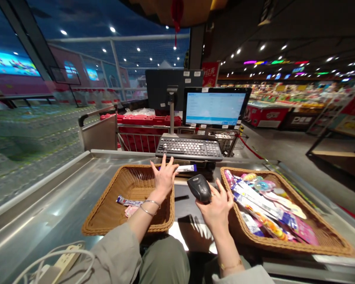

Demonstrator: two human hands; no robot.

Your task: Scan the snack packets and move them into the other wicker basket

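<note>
Scanner (199, 188) sits in the right hand (217, 207), fingers curled around its dark body, its head turned toward the gap between the two baskets. Just across from it the left hand (165, 177) hovers with fingers spread wide and gripping nothing, its fingertips touching or almost touching a thin blue-ended packet (185, 168) that lies just beyond the far rim of the left basket (106, 213). By the look of it, the packet is being offered to the scanner for reading — a judgement, since no beam or beep shows. Bringing the two together would call for a steadier pinch on the packet and its printed side turned toward the scanner head; whether a barcode faces that way cannot be told. Under the left wrist the left basket holds only a couple of small packets (129, 202), while the right basket (328, 240), beside the right hand, is piled with bright wrapped goods (263, 205). Near the left elbow a white cable and power strip (60, 262) lie on the metal counter (47, 205). Past the hands stands a keyboard (189, 148) — close enough to crowd any forward reach — then a lit screen (214, 107) and red shopping baskets (144, 119) behind the rail.
</note>
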